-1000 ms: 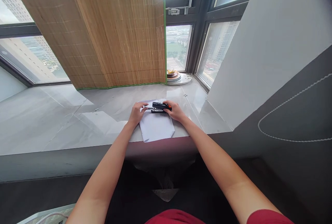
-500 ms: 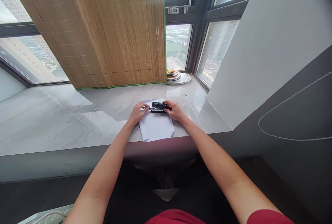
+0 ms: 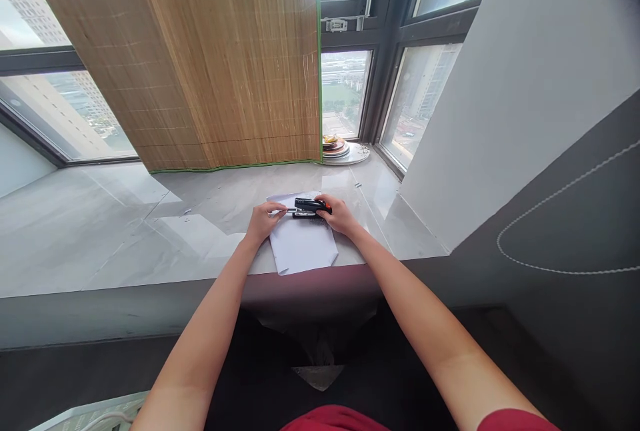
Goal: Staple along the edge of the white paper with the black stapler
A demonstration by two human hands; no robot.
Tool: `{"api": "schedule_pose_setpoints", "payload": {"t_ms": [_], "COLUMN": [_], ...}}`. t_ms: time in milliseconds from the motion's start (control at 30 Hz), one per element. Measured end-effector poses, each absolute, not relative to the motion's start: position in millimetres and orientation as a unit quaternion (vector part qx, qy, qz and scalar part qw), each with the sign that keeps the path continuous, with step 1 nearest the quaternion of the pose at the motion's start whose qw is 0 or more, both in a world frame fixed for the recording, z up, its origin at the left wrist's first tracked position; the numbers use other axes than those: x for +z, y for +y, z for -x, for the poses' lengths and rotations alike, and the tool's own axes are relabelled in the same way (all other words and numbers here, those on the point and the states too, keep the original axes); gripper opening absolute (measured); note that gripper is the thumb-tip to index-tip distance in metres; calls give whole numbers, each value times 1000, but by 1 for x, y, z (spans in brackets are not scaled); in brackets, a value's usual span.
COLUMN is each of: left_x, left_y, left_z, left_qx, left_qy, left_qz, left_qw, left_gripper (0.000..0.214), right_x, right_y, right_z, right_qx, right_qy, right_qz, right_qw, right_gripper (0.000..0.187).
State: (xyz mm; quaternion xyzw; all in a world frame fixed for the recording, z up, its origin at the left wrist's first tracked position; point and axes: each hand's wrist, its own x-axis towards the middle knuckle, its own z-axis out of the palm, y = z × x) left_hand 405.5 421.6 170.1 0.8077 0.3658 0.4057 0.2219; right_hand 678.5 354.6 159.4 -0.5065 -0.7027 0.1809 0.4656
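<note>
A black stapler (image 3: pixel 306 207) with an orange-red mark lies sideways over the white paper sheets (image 3: pixel 304 248) on the windowsill. My right hand (image 3: pixel 338 215) is closed around its right end. At the opposite end, the fingertips of my left hand (image 3: pixel 265 220) pinch a thin strip (image 3: pixel 291 210) that reaches to the stapler. Whether this strip is part of the stapler or a separate piece is too small to tell. A silvery inner part shows between the stapler's upper and lower halves. Some print is visible on the paper beneath the right end.
The pale marble-look windowsill (image 3: pixel 125 238) ends at a front edge close to my forearms. A bamboo blind (image 3: pixel 240 64) hangs behind it. Stacked plates (image 3: pixel 345 153) stand in the window corner. A beaded cord (image 3: pixel 550 271) loops at the right, and a whitish basket-like object (image 3: pixel 95 414) is low at left.
The view has shifted slightly. Both hands keep their hold, and a little more of the strip and the silvery inner part shows between my left fingertips and the stapler.
</note>
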Motion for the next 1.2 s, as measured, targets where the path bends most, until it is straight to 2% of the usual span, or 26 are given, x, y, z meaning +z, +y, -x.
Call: {"api": "schedule_pose_setpoints", "payload": {"t_ms": [200,400,533,800,1033,1200], "left_x": [170,178,177,174,174,177], "left_y": [418,409,408,410,412,408], "left_z": [-403,-409,-412,-412,-415,-415], "left_qx": [394,392,390,366,343,363], "left_qy": [349,285,287,281,287,266], "left_qz": [-822,-847,-850,-874,-880,-880], "left_qw": [219,219,206,150,159,152], "left_gripper": [17,15,24,9,16,18], "right_x": [160,173,178,173,177,184], "right_y": [355,343,336,336,332,327], "right_z": [-685,-680,-672,-670,-667,-683], "right_qx": [165,197,231,228,221,179], "right_qy": [-667,-682,-719,-730,-731,-683], "right_qz": [520,456,413,420,430,457], "right_qw": [508,537,509,488,481,540], "right_gripper": [34,32,31,28,24,28]}}
